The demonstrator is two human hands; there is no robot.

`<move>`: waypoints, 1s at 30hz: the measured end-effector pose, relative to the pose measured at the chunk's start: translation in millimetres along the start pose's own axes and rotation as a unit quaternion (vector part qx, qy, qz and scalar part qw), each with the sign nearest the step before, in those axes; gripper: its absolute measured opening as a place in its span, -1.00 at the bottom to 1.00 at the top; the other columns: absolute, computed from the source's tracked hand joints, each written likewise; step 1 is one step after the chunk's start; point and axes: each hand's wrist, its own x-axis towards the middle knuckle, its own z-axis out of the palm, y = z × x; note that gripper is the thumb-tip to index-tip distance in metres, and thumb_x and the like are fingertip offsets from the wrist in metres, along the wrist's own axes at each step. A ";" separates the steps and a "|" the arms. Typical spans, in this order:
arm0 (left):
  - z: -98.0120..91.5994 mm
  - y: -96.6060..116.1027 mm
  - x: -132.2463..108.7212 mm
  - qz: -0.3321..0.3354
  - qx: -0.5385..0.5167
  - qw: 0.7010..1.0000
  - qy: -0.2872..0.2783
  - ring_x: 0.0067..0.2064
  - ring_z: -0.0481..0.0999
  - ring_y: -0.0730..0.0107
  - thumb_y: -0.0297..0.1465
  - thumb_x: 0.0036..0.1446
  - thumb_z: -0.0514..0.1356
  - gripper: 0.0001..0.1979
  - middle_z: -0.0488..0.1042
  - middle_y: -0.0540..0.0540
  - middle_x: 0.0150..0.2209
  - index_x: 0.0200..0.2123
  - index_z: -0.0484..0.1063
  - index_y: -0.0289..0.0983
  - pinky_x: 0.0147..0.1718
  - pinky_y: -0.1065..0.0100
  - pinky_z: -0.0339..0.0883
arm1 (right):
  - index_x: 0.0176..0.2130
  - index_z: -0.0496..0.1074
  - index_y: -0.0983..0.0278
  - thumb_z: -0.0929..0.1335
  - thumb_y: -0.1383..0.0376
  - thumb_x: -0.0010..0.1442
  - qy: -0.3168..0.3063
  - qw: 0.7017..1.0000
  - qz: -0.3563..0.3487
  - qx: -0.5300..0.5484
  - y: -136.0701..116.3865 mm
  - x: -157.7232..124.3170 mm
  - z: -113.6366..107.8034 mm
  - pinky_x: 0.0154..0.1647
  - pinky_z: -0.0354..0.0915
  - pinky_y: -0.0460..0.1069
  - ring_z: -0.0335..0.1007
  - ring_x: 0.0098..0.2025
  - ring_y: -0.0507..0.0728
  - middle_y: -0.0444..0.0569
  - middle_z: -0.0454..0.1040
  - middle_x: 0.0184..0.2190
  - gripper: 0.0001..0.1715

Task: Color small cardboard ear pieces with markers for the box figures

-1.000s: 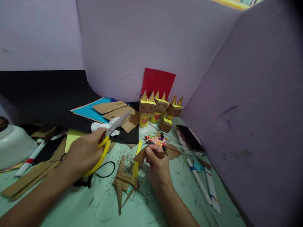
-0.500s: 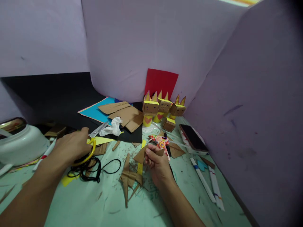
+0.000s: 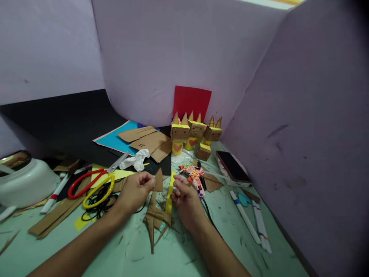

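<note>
A small pointed piece of brown cardboard [image 3: 158, 181] stands out from the pinched fingers of my left hand [image 3: 137, 192]. Close by on the right, my right hand [image 3: 187, 198] has its fingers curled closed beside a yellow paper strip [image 3: 170, 194]; whatever they may hold is hidden. Below and between both hands lie cut cardboard scraps [image 3: 155, 218] on the green table cover [image 3: 129, 250]. Scissors [image 3: 111, 171] with one red and one yellow handle rest left of my left hand, over tangled black cord [image 3: 99, 209]. A patterned glue gun [image 3: 197, 179] lies just beyond my right hand.
Cardboard-headed figures with horns [image 3: 180, 132] stand at the back before a red sheet [image 3: 191, 100]. Cardboard sheets [image 3: 152, 144] and crumpled tissue [image 3: 138, 159] lie at centre left. A phone [image 3: 233, 166] and white markers [image 3: 245, 217] are right; a white pot [image 3: 27, 179] stands left.
My left hand has left the scissors on the table and moved right, now pinching the cardboard piece that was in my right hand. The view has shifted slightly.
</note>
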 end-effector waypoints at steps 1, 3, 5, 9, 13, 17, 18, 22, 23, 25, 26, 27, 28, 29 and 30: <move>-0.6 -1.5 2.1 -0.031 -0.044 0.999 0.010 -0.71 0.16 0.54 -0.20 -0.18 0.11 -0.77 0.24 0.11 -0.77 -0.59 0.30 -0.27 -0.69 0.47 0.02 | -0.40 0.44 0.32 0.37 0.44 -0.26 -0.003 1.000 0.010 0.028 -1.9 0.8 -0.8 -0.64 0.16 -0.18 0.12 -0.67 -0.11 -0.24 0.31 -0.65 -0.72; -0.5 -2.0 4.4 -0.073 -0.109 0.991 0.012 -0.76 0.12 0.56 -0.17 -0.21 0.14 -0.74 0.21 0.14 -0.81 -0.56 0.27 -0.26 -0.74 0.49 -0.01 | -0.39 0.44 0.31 0.28 0.50 -0.34 -0.013 0.999 0.016 0.045 -3.9 3.1 -3.1 -0.58 0.21 -0.17 0.14 -0.64 -0.10 -0.23 0.30 -0.62 -0.61; 1.6 -0.7 4.5 -0.081 -0.148 0.986 0.008 -0.76 0.19 0.54 -0.19 -0.25 0.17 -0.73 0.28 0.11 -0.81 -0.54 0.26 -0.26 -0.73 0.48 0.07 | -0.39 0.44 0.28 0.24 0.52 -0.39 -0.021 1.000 0.000 0.011 -2.6 5.4 -5.0 -0.54 0.23 -0.16 0.18 -0.61 -0.08 -0.23 0.32 -0.59 -0.54; 6.0 -0.2 4.1 -0.073 -0.177 0.981 0.012 -0.74 0.28 0.51 -0.24 -0.32 0.22 -0.71 0.35 0.07 -0.78 -0.51 0.27 -0.27 -0.71 0.47 0.18 | -0.43 0.43 0.27 0.31 0.50 -0.31 -0.054 0.997 -0.022 -0.052 4.3 6.9 -4.6 -0.50 0.25 -0.13 0.26 -0.58 -0.03 -0.22 0.37 -0.60 -0.68; 6.8 -2.8 6.7 -0.076 -0.175 0.981 0.027 -0.76 0.23 0.55 -0.29 -0.33 0.23 -0.74 0.31 0.11 -0.81 -0.54 0.28 -0.28 -0.77 0.52 0.09 | -0.43 0.45 0.32 0.47 0.35 -0.27 -0.062 0.990 -0.050 -0.117 7.2 6.2 -5.5 -0.40 0.30 -0.08 0.35 -0.52 0.00 -0.13 0.47 -0.54 -0.73; 8.1 -1.1 6.9 -0.076 -0.186 0.979 0.022 -0.76 0.21 0.60 -0.32 -0.37 0.25 -0.76 0.29 0.14 -0.78 -0.57 0.31 -0.30 -0.79 0.54 0.03 | -0.49 0.43 0.33 0.55 0.29 -0.35 0.012 0.986 -0.057 -0.157 5.0 9.5 -11.6 -0.53 0.27 -0.12 0.32 -0.61 -0.03 -0.15 0.45 -0.62 -0.63; 8.7 -0.2 6.3 -0.077 -0.188 0.979 0.017 -0.76 0.21 0.60 -0.33 -0.39 0.25 -0.77 0.29 0.14 -0.78 -0.58 0.32 -0.31 -0.78 0.54 0.03 | -0.50 0.42 0.33 0.55 0.28 -0.36 0.018 0.985 -0.055 -0.163 4.2 10.6 -12.7 -0.57 0.24 -0.13 0.30 -0.64 -0.04 -0.17 0.43 -0.66 -0.63; 9.9 1.8 3.6 -0.078 -0.193 0.978 -0.015 -0.77 0.20 0.60 -0.34 -0.39 0.24 -0.80 0.28 0.12 -0.80 -0.61 0.36 -0.33 -0.78 0.53 0.04 | -0.59 0.38 0.34 0.57 0.23 -0.39 0.017 0.980 -0.047 -0.194 2.8 12.3 -13.1 -0.67 0.15 -0.15 0.22 -0.72 -0.06 -0.20 0.36 -0.77 -0.60; 9.9 1.6 3.0 -0.077 -0.192 0.978 -0.025 -0.77 0.20 0.59 -0.34 -0.37 0.24 -0.80 0.28 0.11 -0.81 -0.60 0.37 -0.34 -0.78 0.53 0.04 | -0.61 0.36 0.34 0.57 0.22 -0.40 0.014 0.978 -0.042 -0.202 3.3 12.0 -12.6 -0.69 0.12 -0.16 0.20 -0.73 -0.06 -0.20 0.35 -0.79 -0.59; 9.9 1.0 1.8 -0.075 -0.191 0.978 -0.042 -0.77 0.21 0.57 -0.33 -0.34 0.22 -0.80 0.30 0.09 -0.81 -0.57 0.39 -0.34 -0.78 0.53 0.06 | -0.63 0.34 0.34 0.57 0.19 -0.39 0.011 0.976 -0.032 -0.214 4.7 11.0 -11.7 -0.72 0.09 -0.16 0.16 -0.75 -0.08 -0.21 0.33 -0.80 -0.58; 9.9 0.8 1.1 -0.073 -0.192 0.977 -0.049 -0.77 0.23 0.57 -0.33 -0.33 0.22 -0.80 0.31 0.08 -0.81 -0.56 0.40 -0.34 -0.78 0.52 0.07 | -0.64 0.33 0.33 0.56 0.18 -0.39 0.012 0.975 -0.028 -0.218 5.4 10.4 -11.3 -0.73 0.09 -0.17 0.15 -0.76 -0.08 -0.21 0.32 -0.80 -0.57; 10.0 0.6 0.4 -0.072 -0.195 0.977 -0.054 -0.77 0.23 0.56 -0.34 -0.32 0.21 -0.80 0.32 0.07 -0.80 -0.55 0.40 -0.34 -0.78 0.52 0.08 | -0.64 0.31 0.33 0.56 0.17 -0.39 0.015 0.975 -0.027 -0.222 6.0 9.8 -10.9 -0.73 0.09 -0.17 0.14 -0.76 -0.09 -0.22 0.31 -0.80 -0.56; 10.3 0.5 -0.3 -0.072 -0.199 0.976 -0.056 -0.77 0.25 0.55 -0.34 -0.31 0.22 -0.81 0.33 0.07 -0.80 -0.55 0.40 -0.34 -0.78 0.51 0.09 | -0.65 0.30 0.33 0.56 0.17 -0.39 0.019 0.974 -0.027 -0.224 6.3 9.2 -10.5 -0.73 0.11 -0.18 0.15 -0.75 -0.09 -0.23 0.30 -0.80 -0.55; 10.6 0.4 -0.9 -0.072 -0.202 0.975 -0.058 -0.77 0.25 0.54 -0.34 -0.30 0.22 -0.81 0.34 0.07 -0.79 -0.55 0.39 -0.33 -0.78 0.51 0.10 | -0.63 0.30 0.32 0.57 0.17 -0.39 0.023 0.974 -0.027 -0.225 6.3 8.5 -9.9 -0.72 0.13 -0.18 0.17 -0.73 -0.09 -0.24 0.31 -0.78 -0.54; 10.9 0.4 -1.4 -0.074 -0.206 0.974 -0.060 -0.77 0.26 0.53 -0.34 -0.30 0.22 -0.81 0.35 0.06 -0.78 -0.54 0.39 -0.33 -0.78 0.50 0.11 | -0.62 0.31 0.32 0.57 0.17 -0.41 0.024 0.974 -0.026 -0.223 6.0 7.7 -9.3 -0.71 0.17 -0.17 0.21 -0.71 -0.08 -0.24 0.33 -0.76 -0.54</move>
